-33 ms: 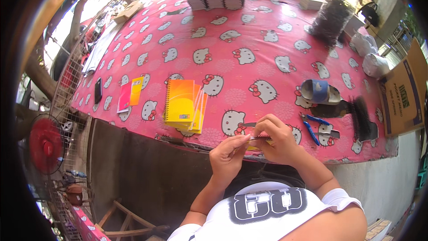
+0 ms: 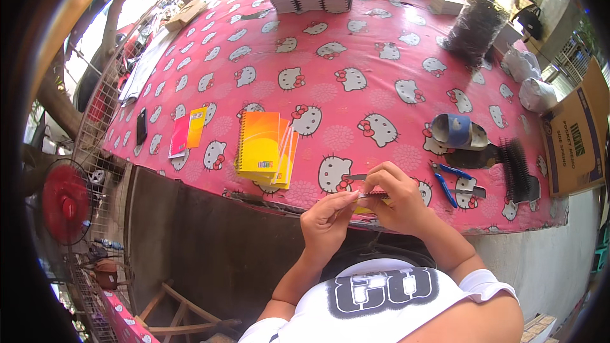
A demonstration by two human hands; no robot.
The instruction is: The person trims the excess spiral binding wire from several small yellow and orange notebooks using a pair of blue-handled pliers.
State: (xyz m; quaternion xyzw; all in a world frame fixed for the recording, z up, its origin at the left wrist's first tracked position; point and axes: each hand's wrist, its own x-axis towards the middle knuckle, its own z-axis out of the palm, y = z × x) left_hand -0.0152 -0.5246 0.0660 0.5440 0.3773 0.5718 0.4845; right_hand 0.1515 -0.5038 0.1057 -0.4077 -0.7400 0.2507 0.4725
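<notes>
Fingers of left hand & right hand pinched narrow on small yellow spiral-bound notebook, held just above near table edge. On pink cartoon-cat tablecloth: stack of orange-yellow spiral notebooks left of hands, blue-handled pliers right, black wire coils beyond. Outdoors w/ red fan lower left, cardboard box far right.

1. A smooth pink printed plastic tablecloth is covering the table, shining faintly in the sun.
2. Glossy orange paper-covered spiral notebooks are lying stacked, their wire bindings looking metallic.
3. Blue-handled metal pliers are showing smooth plastic grips.
4. A brown matt cardboard box is standing at the right.
5. A red plastic fan is sitting behind a metal wire grille.
</notes>
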